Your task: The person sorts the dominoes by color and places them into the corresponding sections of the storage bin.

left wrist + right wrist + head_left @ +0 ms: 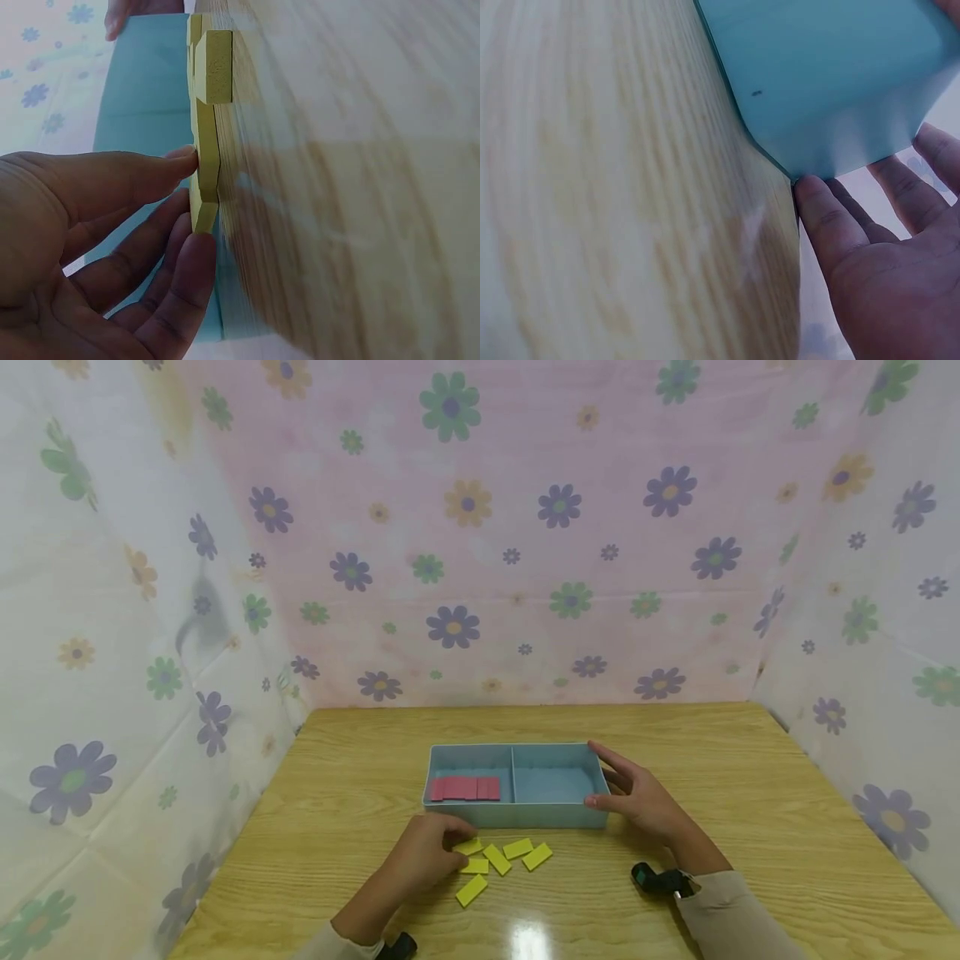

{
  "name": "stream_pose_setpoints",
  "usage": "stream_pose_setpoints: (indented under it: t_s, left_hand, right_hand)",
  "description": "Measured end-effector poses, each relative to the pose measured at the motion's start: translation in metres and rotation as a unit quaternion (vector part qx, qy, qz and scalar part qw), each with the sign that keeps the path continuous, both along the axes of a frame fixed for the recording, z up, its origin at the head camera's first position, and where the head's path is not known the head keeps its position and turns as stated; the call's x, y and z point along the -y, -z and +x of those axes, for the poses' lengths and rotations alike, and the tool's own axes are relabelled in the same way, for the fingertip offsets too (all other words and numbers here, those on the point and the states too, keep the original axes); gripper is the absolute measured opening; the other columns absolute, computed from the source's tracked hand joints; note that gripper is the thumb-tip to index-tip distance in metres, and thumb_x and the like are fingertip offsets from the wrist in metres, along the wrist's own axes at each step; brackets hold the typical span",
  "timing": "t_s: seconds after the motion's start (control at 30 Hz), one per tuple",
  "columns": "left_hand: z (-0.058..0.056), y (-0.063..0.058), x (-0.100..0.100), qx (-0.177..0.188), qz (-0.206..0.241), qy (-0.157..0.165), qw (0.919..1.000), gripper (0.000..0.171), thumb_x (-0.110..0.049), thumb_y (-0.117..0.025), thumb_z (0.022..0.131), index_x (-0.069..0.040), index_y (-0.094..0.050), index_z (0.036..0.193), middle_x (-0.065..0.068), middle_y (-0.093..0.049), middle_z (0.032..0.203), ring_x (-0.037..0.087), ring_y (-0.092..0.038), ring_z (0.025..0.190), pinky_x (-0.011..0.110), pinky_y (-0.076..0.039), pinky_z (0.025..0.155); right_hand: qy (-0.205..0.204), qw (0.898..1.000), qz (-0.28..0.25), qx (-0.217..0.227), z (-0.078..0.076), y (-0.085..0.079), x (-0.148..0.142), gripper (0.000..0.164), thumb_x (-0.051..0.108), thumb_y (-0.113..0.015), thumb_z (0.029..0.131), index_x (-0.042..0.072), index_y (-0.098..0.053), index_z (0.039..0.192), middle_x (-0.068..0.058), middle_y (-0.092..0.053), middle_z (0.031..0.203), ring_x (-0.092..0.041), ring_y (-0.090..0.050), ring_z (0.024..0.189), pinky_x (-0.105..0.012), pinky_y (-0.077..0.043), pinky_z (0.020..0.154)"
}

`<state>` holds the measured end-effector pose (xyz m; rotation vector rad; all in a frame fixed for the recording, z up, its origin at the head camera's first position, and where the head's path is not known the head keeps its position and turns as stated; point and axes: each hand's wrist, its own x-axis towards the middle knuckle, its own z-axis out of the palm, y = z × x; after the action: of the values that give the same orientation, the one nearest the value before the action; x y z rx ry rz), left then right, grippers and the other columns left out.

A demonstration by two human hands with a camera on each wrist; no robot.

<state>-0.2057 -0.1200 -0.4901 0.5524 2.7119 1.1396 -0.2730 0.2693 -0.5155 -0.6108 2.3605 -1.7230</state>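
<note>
Blocks (517,848), six flat yellow oblongs, lie scattered just this side of a pale blue box (525,815). The front one slants, its far end toward the right; one near the middle slants the opposite way, and the rest run more crosswise, except the rightmost, tilted like the front one. Over the leftmost pair the left hand (427,856) has its fingers bent and a narrow gap to the thumb, touching yellow; whether it grips one, I cannot tell. The box's long axis runs left to right; red pieces (465,788) lie in its left compartment. The right hand (645,806) holds its right end, fingers spread wide. Beneath, the wood-grained tabletop (330,827) catches a bright glare near its front; flowered cloth (510,527) hangs behind and along both sides.
</note>
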Motion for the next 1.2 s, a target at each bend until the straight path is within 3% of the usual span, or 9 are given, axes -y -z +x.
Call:
stream_pose_setpoints:
  t_s: [0.6, 0.73, 1.0, 1.2]
  left_hand:
    - [0.001, -0.008, -0.004, -0.018, -0.016, 0.005, 0.9997, 0.022, 0.0, -0.082, 0.08, -0.01, -0.079, 0.1, -0.003, -0.075, 0.093, 0.008, -0.063, 0.082, 0.023, -0.054, 0.07]
    - [0.001, -0.007, -0.005, -0.029, -0.026, 0.008, 0.9992, 0.021, 0.001, -0.082, 0.081, -0.01, -0.08, 0.098, -0.005, -0.071, 0.085, 0.002, -0.059, 0.075, 0.021, -0.052, 0.067]
    - [0.002, -0.01, -0.004, -0.067, -0.055, 0.006, 0.9962, 0.017, -0.005, -0.083, 0.082, -0.013, -0.082, 0.096, -0.008, -0.073, 0.084, -0.001, -0.06, 0.074, 0.02, -0.052, 0.065]
    - [0.003, -0.019, -0.007, -0.075, -0.056, 0.012, 0.9956, 0.008, -0.013, -0.083, 0.087, -0.019, -0.082, 0.092, -0.013, -0.073, 0.085, -0.002, -0.06, 0.074, 0.02, -0.052, 0.066]
  right_hand:
    - [0.002, 1.0, 0.001, -0.007, 0.0, 0.002, 0.0, 0.089, 0.021, -0.076, 0.096, 0.028, -0.023, 0.167, -0.005, -0.014, 0.174, -0.054, -0.021, 0.153, -0.071, -0.031, 0.115]
    - [0.003, 1.0, 0.003, -0.007, -0.001, 0.002, -0.001, 0.09, 0.021, -0.077, 0.096, 0.023, -0.022, 0.167, -0.006, -0.013, 0.174, -0.054, -0.021, 0.152, -0.071, -0.032, 0.115]
    - [-0.002, 1.0, 0.004, -0.005, -0.003, 0.003, -0.001, 0.09, 0.02, -0.076, 0.096, 0.024, -0.021, 0.167, -0.007, -0.012, 0.174, -0.055, -0.021, 0.152, -0.071, -0.031, 0.115]
    - [0.001, 1.0, -0.001, -0.004, -0.002, 0.003, -0.001, 0.089, 0.02, -0.077, 0.096, 0.027, -0.023, 0.167, -0.006, -0.014, 0.174, -0.054, -0.021, 0.152, -0.071, -0.032, 0.115]
